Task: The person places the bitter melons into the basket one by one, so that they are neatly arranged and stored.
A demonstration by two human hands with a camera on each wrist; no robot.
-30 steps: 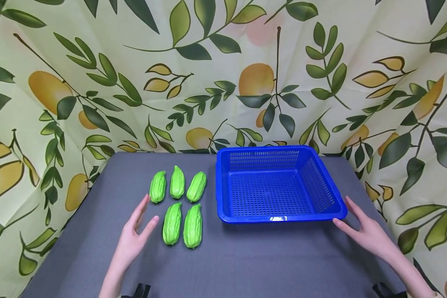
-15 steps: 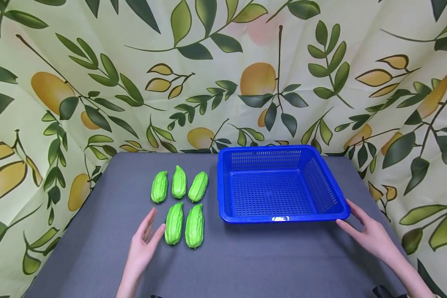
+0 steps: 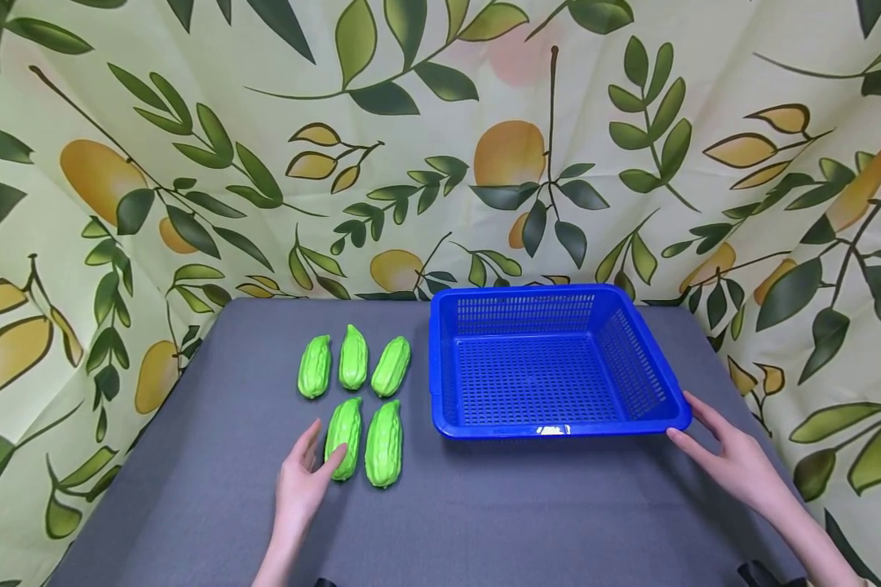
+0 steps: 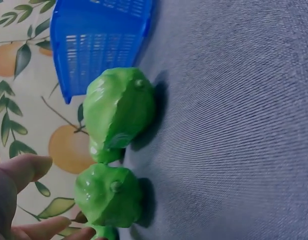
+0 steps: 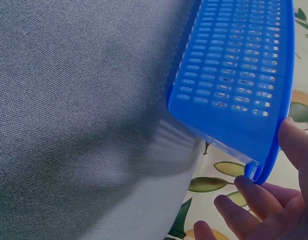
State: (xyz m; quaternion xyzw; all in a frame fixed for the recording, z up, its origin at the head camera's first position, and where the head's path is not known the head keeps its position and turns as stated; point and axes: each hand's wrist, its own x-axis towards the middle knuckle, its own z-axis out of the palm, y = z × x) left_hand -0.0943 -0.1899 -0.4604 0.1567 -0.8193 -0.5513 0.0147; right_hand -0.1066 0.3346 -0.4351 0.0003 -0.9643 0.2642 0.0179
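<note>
While the left hand's grip (image 3: 303,481) is spread and empty, the nearest bitter melon (image 3: 344,436) lies just ahead-right, its long axis pointing forward.

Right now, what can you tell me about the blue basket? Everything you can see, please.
The basket is bright blue, rectangular and shallow, and looks like plastic. Its walls and floor are full of small slots, with a solid, shiny rim on top. It stands upright on the grey table, right of the green vegetables, with nothing visible inside. The right hand touches its near right corner.
</note>
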